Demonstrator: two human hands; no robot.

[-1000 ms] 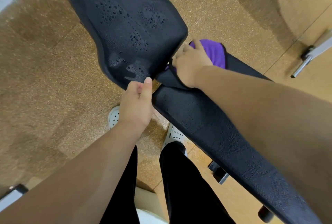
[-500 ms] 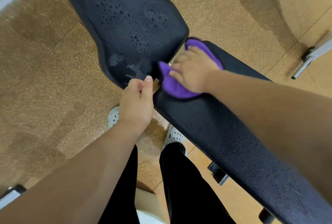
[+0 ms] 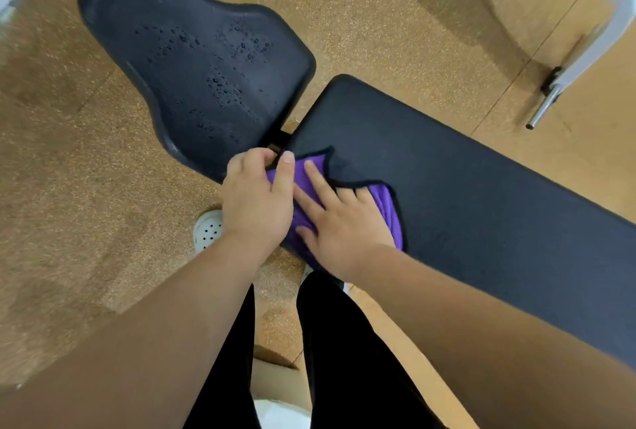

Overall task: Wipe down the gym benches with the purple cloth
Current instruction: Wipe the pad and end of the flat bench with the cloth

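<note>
The right hand (image 3: 344, 225), fingers wide, presses the purple cloth (image 3: 387, 212) on the bench (image 3: 481, 205). I cannot tell what the left hand (image 3: 256, 201) holds.

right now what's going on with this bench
A person is wiping a black gym bench. Their right hand presses the purple cloth flat on the near end of the long back pad. The left hand sits at the gap between the pads, fingers curled over the corner of the seat pad and thumb on the cloth. Water droplets dot the seat pad, so it looks not yet wiped.
</note>
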